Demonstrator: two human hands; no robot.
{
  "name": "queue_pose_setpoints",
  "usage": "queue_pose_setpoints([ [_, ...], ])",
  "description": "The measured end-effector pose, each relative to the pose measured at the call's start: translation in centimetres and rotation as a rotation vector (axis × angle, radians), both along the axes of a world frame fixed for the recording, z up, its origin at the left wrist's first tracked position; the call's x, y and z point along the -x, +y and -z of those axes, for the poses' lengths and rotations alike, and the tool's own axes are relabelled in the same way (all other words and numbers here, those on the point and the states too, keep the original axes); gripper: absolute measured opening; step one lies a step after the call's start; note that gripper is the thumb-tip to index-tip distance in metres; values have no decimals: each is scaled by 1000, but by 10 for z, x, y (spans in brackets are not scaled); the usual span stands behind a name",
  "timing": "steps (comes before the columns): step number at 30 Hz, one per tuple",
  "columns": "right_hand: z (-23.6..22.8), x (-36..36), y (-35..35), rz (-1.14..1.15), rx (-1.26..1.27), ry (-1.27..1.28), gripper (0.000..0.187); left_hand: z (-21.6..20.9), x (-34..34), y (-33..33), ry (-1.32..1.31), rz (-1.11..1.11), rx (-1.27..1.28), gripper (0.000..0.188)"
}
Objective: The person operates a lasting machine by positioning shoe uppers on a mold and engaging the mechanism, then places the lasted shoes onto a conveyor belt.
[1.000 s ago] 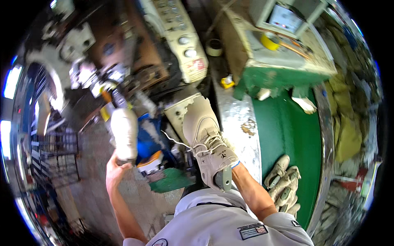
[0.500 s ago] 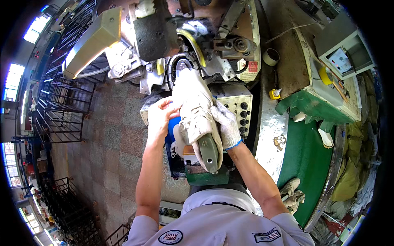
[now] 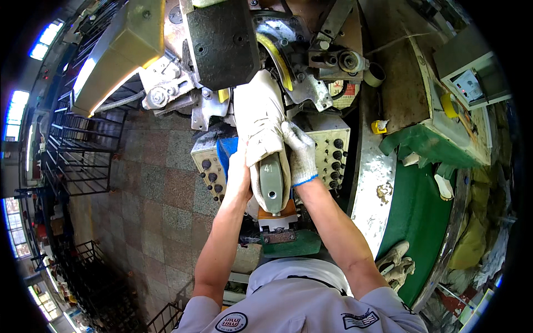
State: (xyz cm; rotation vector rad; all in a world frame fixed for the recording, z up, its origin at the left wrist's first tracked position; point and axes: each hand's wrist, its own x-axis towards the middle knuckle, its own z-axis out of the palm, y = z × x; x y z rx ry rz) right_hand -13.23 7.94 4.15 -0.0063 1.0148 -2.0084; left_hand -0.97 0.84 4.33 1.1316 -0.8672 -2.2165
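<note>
I hold a beige shoe upper (image 3: 260, 119) on its grey-green last (image 3: 271, 180) between both hands, sole side up, toe pushed into the dark metal machine head (image 3: 225, 41) above. My left hand (image 3: 240, 175), bare, grips the left side of the heel end. My right hand (image 3: 300, 152), in a white glove with a blue cuff, clasps the right side. The toe end is hidden under the machine's jaws.
Cream control boxes with black knobs (image 3: 333, 155) flank the shoe. A green conveyor belt (image 3: 416, 222) with a metal rim curves at right, carrying another beige shoe (image 3: 397, 261). A tape roll (image 3: 375, 75) and a yellow tape roll (image 3: 448, 105) lie beyond. Black wire racks (image 3: 83, 161) stand left.
I have turned toward the machine. The shoe went from my right hand alone, to both hands, and has now moved up into the machine head. My left hand dropped the white bottle earlier.
</note>
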Motion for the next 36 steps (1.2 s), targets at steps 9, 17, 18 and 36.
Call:
queue_pose_setpoints([
  [9, 13, -5, -2, 4, -119, -39, 36, 8, 1, -5, 31, 71, 150, 53],
  [17, 13, 9, 2, -99, -386, 505, 46, 68, 11, -4, 225, 3, 393, 41],
  [18, 17, 9, 2, -82, -367, 486, 46, 69, 11, -3, 227, 11, 384, 38],
  [36, 49, 11, 235, 94, -221, 69, 48, 162, -129, 66, -840, 401, 828, 71],
])
